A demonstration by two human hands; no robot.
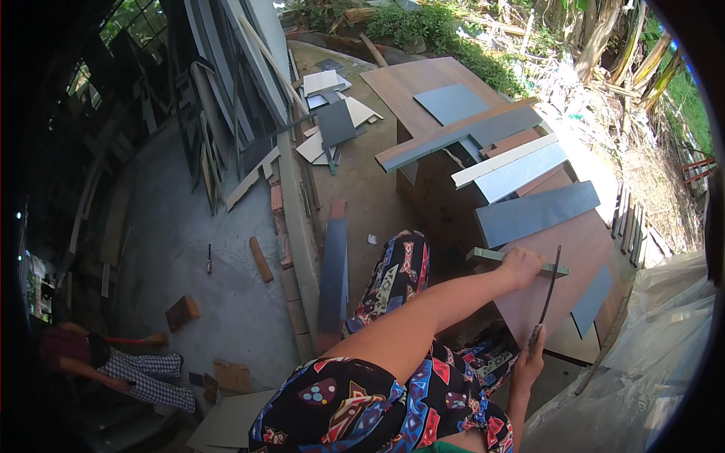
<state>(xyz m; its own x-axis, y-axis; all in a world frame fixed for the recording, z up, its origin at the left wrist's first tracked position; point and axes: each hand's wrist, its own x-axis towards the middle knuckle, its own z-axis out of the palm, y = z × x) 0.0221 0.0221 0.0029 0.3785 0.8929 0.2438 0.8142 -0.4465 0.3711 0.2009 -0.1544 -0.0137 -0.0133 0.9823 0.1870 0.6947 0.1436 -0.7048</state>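
Note:
My left hand is closed over a narrow grey-green strip of board and presses it down on the brown wood-grain panel. A short end of the strip sticks out to the right of my fist. In my right hand is a long, thin dark blade, gripped at its lower end. I cannot tell whether it is a file or a narrow saw. Its upper part crosses the strip's right end, just beside my left hand; whether they touch is unclear.
Blue-grey boards and a white strip lie across the panels. Offcuts are heaped on the ground beyond. Tall boards lean at the left. Another person is at the lower left. Plastic sheeting lies at right.

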